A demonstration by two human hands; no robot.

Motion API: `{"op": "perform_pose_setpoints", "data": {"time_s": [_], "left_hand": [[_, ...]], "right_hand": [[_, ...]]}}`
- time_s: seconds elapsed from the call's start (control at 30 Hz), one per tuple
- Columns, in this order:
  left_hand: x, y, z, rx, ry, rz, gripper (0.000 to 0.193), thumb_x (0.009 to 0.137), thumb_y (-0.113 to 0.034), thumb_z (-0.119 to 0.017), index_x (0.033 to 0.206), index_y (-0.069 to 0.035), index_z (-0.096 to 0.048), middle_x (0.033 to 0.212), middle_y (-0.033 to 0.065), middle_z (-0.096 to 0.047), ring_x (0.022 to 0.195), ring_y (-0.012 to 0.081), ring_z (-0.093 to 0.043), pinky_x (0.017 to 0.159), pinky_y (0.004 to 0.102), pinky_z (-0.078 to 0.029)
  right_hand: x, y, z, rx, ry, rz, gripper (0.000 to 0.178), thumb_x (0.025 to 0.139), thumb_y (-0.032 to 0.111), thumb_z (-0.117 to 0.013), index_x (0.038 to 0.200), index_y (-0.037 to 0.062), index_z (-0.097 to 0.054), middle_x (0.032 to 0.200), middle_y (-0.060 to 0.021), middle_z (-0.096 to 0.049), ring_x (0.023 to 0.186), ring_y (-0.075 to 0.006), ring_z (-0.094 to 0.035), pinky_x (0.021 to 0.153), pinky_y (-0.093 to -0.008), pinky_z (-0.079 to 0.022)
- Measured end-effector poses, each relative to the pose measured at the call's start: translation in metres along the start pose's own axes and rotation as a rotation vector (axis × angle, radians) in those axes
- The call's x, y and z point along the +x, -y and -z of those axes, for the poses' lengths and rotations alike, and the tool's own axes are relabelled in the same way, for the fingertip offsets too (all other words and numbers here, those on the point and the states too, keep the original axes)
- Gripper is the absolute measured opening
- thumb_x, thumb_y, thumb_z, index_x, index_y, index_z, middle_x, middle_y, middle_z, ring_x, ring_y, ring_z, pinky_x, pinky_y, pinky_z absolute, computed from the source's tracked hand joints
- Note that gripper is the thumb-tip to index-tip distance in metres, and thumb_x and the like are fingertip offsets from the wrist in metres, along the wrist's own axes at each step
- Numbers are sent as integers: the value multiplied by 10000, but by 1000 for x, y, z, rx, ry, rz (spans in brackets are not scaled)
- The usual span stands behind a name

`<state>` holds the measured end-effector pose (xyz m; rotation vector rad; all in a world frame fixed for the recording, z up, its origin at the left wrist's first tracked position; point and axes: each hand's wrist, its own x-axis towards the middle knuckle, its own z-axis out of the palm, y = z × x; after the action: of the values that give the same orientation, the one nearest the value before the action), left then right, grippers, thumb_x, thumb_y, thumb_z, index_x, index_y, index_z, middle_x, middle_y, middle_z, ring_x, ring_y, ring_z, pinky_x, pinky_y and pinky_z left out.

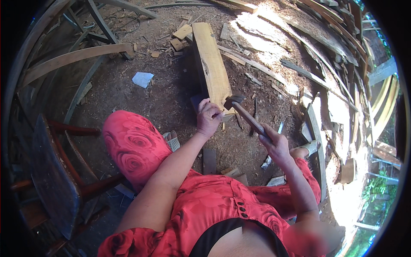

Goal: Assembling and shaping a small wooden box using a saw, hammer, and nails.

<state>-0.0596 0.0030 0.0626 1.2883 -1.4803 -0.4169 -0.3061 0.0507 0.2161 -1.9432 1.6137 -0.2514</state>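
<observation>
A thick squared wooden beam stretches away from me, its near end between my hands. My left hand rests at the left corner of that near end, fingers bent and pinched together; whatever they hold is too small or hidden to make out. My right hand is wrapped round the wooden handle of a hammer. The dark hammer head lies over the beam's near right corner, close to my left fingertips. From this angle I cannot tell whether it touches the wood.
On my left stands a dark wooden chair. Curved timber pieces lean at the far left, and long boards are piled along the right. Offcuts and a white scrap lie on the dirt floor. A slim tool is right of the beam.
</observation>
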Motion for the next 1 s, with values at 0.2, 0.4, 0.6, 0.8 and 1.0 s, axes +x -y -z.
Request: {"op": "perform_pose_setpoints", "data": {"time_s": [0.2, 0.4, 0.6, 0.8, 1.0], "left_hand": [[1, -6, 4, 87, 74, 27, 221, 664, -123, -742, 851, -124, -624, 981, 40, -593, 1173, 316, -453, 1009, 408, -377], [3, -8, 11, 90, 98, -17, 255, 671, -111, -734, 892, -92, -607, 992, 66, -587, 1166, 333, -464, 1021, 416, -365], [8, -16, 21, 65, 114, 34, 265, 678, -112, -701, 927, -87, -615, 1049, 90, -565, 1154, 335, -475, 992, 426, -391], [14, 1, 19, 204, 94, -44, 296, 720, -138, -666, 1009, -99, -612, 1126, 125, -537, 1192, 359, -431, 1013, 426, -360], [9, 12, 8, -34, 110, 177, 547, 898, -218, -561, 1402, -209, -349, 1272, 236, -464, 1280, 405, -362, 1065, 437, -309]], "right_hand": [[-6, -12, -3, 235, -132, 150, 470, 869, 220, -621, 1317, 139, -507, 1024, -169, -650, 951, -291, -652, 814, -349, -487], [-4, -15, -12, 219, -100, 66, 469, 876, 226, -617, 1322, 139, -504, 966, -166, -647, 903, -286, -650, 804, -350, -481], [-2, -15, -15, 169, -83, 51, 467, 883, 267, -608, 1318, 129, -506, 951, -170, -649, 907, -288, -650, 800, -357, -480], [-3, -17, -18, 207, -107, 73, 463, 887, 265, -606, 1318, 127, -507, 993, -177, -656, 938, -285, -659, 820, -352, -480], [-7, -7, -11, 248, -55, -15, 467, 887, 257, -606, 1323, 125, -502, 1020, -172, -661, 958, -280, -660, 831, -337, -479]]}}
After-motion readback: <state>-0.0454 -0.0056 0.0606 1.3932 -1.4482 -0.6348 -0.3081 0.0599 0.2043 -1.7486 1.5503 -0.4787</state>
